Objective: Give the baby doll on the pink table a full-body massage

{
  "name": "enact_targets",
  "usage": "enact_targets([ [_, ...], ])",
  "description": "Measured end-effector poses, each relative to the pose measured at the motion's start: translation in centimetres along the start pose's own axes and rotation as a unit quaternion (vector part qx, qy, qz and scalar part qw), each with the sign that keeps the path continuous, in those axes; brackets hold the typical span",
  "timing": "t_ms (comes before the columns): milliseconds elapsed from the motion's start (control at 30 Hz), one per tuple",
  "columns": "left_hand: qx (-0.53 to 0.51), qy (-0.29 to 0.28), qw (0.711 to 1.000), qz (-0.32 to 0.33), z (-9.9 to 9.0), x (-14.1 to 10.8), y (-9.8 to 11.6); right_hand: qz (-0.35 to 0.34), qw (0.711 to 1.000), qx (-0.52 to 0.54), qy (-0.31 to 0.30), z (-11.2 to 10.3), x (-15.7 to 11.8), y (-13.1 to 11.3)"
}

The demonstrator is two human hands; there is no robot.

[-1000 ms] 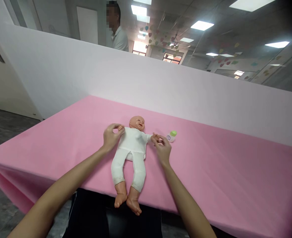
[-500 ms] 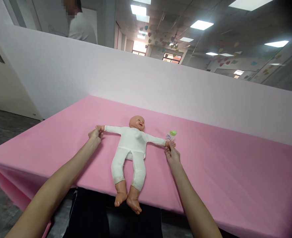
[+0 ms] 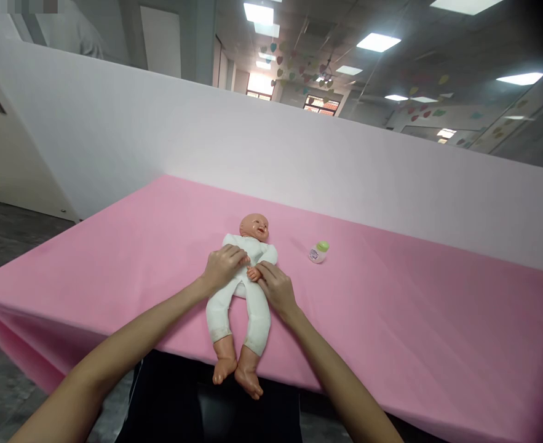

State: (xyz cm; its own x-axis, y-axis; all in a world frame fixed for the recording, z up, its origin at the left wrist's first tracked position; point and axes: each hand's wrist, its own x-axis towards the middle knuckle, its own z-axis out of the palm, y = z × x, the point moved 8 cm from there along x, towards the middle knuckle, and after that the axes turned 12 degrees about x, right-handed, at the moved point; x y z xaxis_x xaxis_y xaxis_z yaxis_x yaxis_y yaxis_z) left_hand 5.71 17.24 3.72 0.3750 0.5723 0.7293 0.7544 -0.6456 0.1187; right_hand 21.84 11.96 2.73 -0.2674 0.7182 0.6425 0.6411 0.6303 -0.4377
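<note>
A baby doll (image 3: 256, 307) in a white suit lies face up on the pink-covered table (image 3: 391, 307), its bare feet over the front edge. Both its arms are folded in over its belly. My left hand (image 3: 225, 266) is closed round the doll's arm near the wrist, on the left side of the belly. With my right hand (image 3: 275, 284) I grip the doll's other arm just behind its small hand, which shows between my hands. To the right of the doll, a small clear bottle (image 3: 318, 253) with a green cap stands on the cloth, touched by neither hand.
A low white partition (image 3: 299, 154) runs along the table's far side. Beyond it, at the upper left, part of a person in light clothing (image 3: 75, 31) shows. A door (image 3: 8, 147) with a handle is at the left. My dark-clothed legs are below the table's front edge.
Both my hands have moved inward, bringing the doll's arms from stretched out sideways to folded over its belly. The person beyond the partition has moved left. The bottle has stayed put.
</note>
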Motion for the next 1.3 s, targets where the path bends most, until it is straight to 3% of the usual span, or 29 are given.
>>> enact_targets([
  [67, 0.028, -0.015, 0.999, 0.032, 0.6, -0.3, 0.7, -0.017, 0.999, -0.04, -0.024, 1.0, -0.4, -0.2],
  [167, 0.015, -0.022, 1.0, 0.015, 0.3, -0.2, 0.4, -0.005, 1.0, 0.002, 0.0, 0.2, -0.3, 0.3],
  [233, -0.042, -0.002, 0.998, -0.053, -0.7, 0.1, -1.1, 0.051, 0.993, 0.077, 0.07, -1.7, 0.0, 1.7],
  [300, -0.135, 0.049, 0.975, -0.17, -1.9, 0.0, -3.9, 0.152, 0.958, 0.165, 0.179, -4.2, -0.4, 4.4],
  [400, -0.28, 0.134, 0.877, -0.366, -2.4, -1.6, -9.1, 0.294, 0.853, 0.286, 0.324, -7.1, -2.7, 9.2],
  [500, -0.367, 0.168, 0.744, -0.533, -1.1, -4.3, -13.7, 0.386, 0.739, 0.371, 0.407, -8.2, -5.7, 13.3],
  [600, -0.42, 0.162, 0.597, -0.664, 1.0, -7.1, -16.5, 0.45, 0.631, 0.438, 0.456, -7.8, -8.3, 16.0],
  [667, -0.436, 0.152, 0.529, -0.712, 2.1, -8.3, -17.4, 0.472, 0.593, 0.458, 0.465, -7.4, -9.2, 17.0],
  [733, -0.438, 0.146, 0.506, -0.728, 2.5, -8.7, -18.0, 0.479, 0.585, 0.459, 0.466, -7.2, -9.5, 17.5],
  [867, -0.435, 0.152, 0.51, -0.726, 2.6, -8.7, -18.1, 0.477, 0.589, 0.455, 0.467, -7.2, -9.0, 17.4],
  [933, -0.428, 0.16, 0.55, -0.699, 1.9, -7.8, -17.6, 0.449, 0.616, 0.45, 0.465, -7.6, -8.0, 16.3],
  [1033, -0.394, 0.176, 0.674, -0.599, -0.3, -4.9, -15.7, 0.372, 0.712, 0.407, 0.435, -8.5, -5.3, 13.1],
  [1167, -0.289, 0.156, 0.86, -0.391, -3.5, -0.2, -10.0, 0.263, 0.858, 0.301, 0.323, -7.7, -1.3, 7.2],
  [1233, -0.206, 0.119, 0.93, -0.28, -3.8, 1.2, -6.5, 0.193, 0.923, 0.225, 0.246, -6.3, 0.0, 4.3],
  [1300, -0.12, 0.068, 0.975, -0.171, -3.1, 1.5, -3.3, 0.108, 0.973, 0.137, 0.149, -4.3, 0.6, 1.7],
])
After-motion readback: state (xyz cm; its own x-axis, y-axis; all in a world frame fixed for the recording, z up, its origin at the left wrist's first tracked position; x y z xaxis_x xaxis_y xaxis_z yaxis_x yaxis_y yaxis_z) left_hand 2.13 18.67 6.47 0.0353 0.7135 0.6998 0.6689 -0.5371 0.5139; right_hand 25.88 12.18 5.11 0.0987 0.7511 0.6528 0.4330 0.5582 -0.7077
